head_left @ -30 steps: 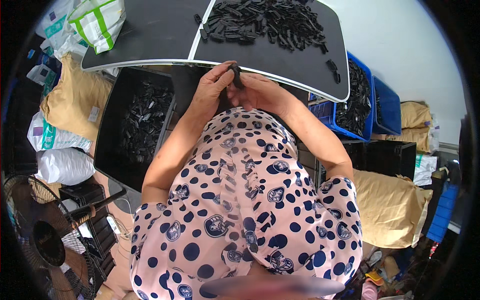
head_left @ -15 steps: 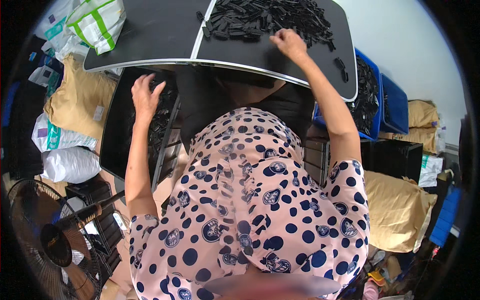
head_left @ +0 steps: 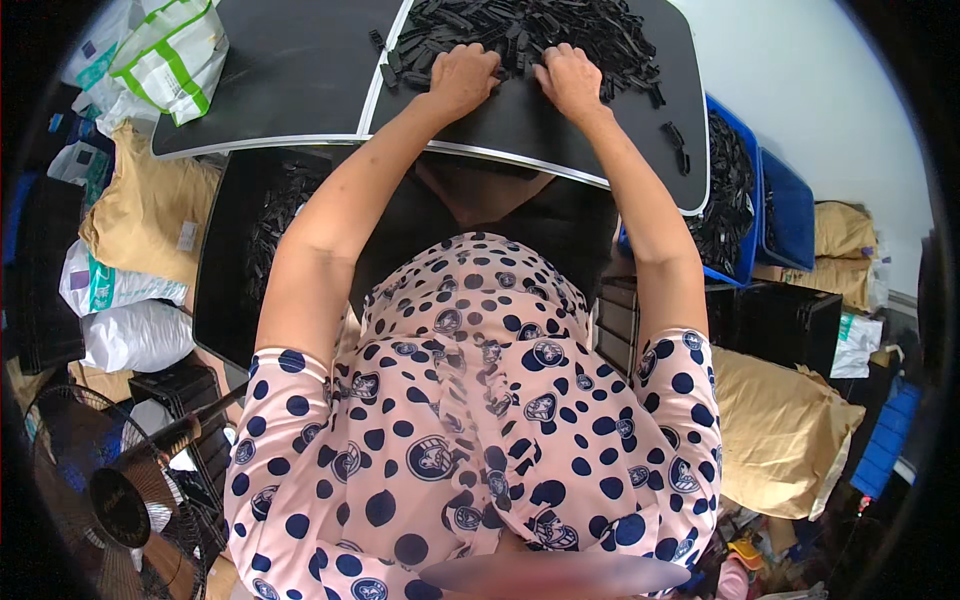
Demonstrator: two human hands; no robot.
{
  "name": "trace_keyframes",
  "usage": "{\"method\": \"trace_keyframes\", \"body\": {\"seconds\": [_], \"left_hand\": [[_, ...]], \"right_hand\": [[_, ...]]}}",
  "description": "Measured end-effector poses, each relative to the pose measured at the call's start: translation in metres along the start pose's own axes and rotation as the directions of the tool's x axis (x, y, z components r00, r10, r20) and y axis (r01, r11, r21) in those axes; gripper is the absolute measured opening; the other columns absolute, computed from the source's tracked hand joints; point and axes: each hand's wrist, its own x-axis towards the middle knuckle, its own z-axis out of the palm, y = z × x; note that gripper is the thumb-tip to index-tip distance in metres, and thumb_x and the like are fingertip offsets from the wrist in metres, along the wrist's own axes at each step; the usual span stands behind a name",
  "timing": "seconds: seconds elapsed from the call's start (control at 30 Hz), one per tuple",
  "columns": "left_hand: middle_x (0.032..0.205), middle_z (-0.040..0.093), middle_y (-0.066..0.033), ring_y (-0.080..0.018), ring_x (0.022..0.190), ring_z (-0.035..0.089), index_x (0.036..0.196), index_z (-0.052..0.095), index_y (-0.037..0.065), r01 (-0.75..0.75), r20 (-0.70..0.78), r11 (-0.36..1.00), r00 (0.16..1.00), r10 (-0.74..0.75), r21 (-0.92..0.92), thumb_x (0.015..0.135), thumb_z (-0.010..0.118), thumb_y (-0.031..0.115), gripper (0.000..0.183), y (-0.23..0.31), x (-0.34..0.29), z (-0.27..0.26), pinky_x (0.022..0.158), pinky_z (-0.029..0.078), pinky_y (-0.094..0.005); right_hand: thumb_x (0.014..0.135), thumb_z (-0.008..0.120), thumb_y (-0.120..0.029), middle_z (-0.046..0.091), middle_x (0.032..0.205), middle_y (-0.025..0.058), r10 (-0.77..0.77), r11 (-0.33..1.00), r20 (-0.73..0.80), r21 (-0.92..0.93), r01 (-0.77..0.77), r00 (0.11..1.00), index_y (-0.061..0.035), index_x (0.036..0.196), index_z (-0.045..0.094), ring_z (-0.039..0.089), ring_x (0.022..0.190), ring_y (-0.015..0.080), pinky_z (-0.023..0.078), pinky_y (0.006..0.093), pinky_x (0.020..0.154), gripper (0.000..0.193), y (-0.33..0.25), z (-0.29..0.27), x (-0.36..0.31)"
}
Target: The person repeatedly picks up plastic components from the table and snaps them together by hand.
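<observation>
A heap of small, narrow black plastic pieces (head_left: 590, 25) lies on the black folding table (head_left: 290, 75). Both of my hands reach to its near edge. My left hand (head_left: 465, 78) is closed, its fingers bent down among the pieces and its fingertips hidden. Just to its right, my right hand (head_left: 572, 82) has its thumb and fingers curled in toward the heap. What either hand holds is covered by the hand itself. Between the two hands more black pieces show. A few strays (head_left: 678, 147) lie apart near the table's right side.
Under the table's left part stands a black bin (head_left: 225, 240) with more black pieces. Blue crates (head_left: 745, 265) are at the right. A white and green bag (head_left: 185, 65) sits at the table's far left corner. A fan (head_left: 120, 505) stands lower left, near brown sacks (head_left: 150, 205).
My left hand has moved from above the black bin up and right onto the table, to the heap's edge. My right hand has stayed by the heap and turned its fingers into it.
</observation>
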Motion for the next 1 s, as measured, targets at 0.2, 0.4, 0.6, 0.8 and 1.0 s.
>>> {"method": "trace_keyframes", "body": {"seconds": [0.2, 0.4, 0.6, 0.8, 1.0], "left_hand": [[0.090, 0.061, -0.0108, -0.0276, 0.085, 0.062, 0.110, 0.055, 0.009, -0.053, -0.053, 0.999, 0.997, 0.053, -0.003, 0.080, 0.063, 0.016, 0.031, 0.004, -0.005, -0.004, 0.073, 0.049, -0.0383], [0.091, 0.062, -0.0098, -0.0171, 0.079, 0.063, 0.120, 0.050, 0.008, 0.423, 0.467, -0.321, 0.881, -0.071, -0.847, 0.090, 0.052, 0.008, 0.030, 0.010, -0.065, -0.054, 0.065, 0.051, -0.0259], [0.082, 0.062, -0.0034, -0.0118, 0.068, 0.063, 0.119, 0.052, 0.005, 0.317, 0.394, -0.363, 0.905, -0.161, -0.876, 0.086, 0.062, 0.009, 0.035, 0.054, -0.112, -0.089, 0.061, 0.049, -0.0201], [0.079, 0.059, -0.0009, -0.0066, 0.067, 0.056, 0.111, 0.060, 0.005, 0.179, 0.171, 0.008, 0.953, -0.250, -0.984, 0.085, 0.063, 0.007, 0.026, 0.065, -0.123, -0.087, 0.060, 0.045, -0.0185], [0.082, 0.060, -0.0031, -0.0095, 0.072, 0.058, 0.107, 0.061, 0.002, -0.041, -0.128, 0.365, 0.967, -0.220, -0.930, 0.082, 0.064, 0.002, 0.025, 0.068, -0.124, -0.093, 0.065, 0.048, -0.0206]], "right_hand": [[0.083, 0.066, -0.019, 0.064, 0.082, 0.0076, 0.358, 0.386, 0.291, 0.820, -0.424, 0.887, -0.0037, 0.091, 0.060, 0.063, 0.070, 0.0158, 0.050, 0.0260, 0.062, 0.018, 0.008, -0.014, -0.001], [0.084, 0.065, -0.006, 0.064, 0.085, 0.0064, 0.064, -0.315, 0.470, 0.847, -0.429, 0.881, -0.0006, 0.101, 0.057, 0.063, 0.071, 0.0139, 0.050, 0.0222, 0.059, 0.020, -0.038, -0.078, -0.048], [0.083, 0.067, -0.007, 0.065, 0.085, 0.0055, -0.060, -0.450, 0.493, 0.763, -0.465, 0.868, -0.0023, 0.100, 0.059, 0.063, 0.072, 0.0139, 0.052, 0.0239, 0.061, 0.019, -0.071, -0.114, -0.073], [0.085, 0.064, -0.005, 0.063, 0.083, 0.0052, -0.101, -0.463, 0.485, 0.750, -0.472, 0.869, -0.0017, 0.095, 0.060, 0.060, 0.067, 0.0127, 0.051, 0.0202, 0.060, 0.012, -0.082, -0.132, -0.073], [0.085, 0.063, -0.004, 0.062, 0.080, 0.0049, -0.161, -0.428, 0.484, 0.750, -0.503, 0.860, -0.0012, 0.094, 0.060, 0.059, 0.065, 0.0121, 0.050, 0.0195, 0.058, 0.010, -0.080, -0.136, -0.076]]}}
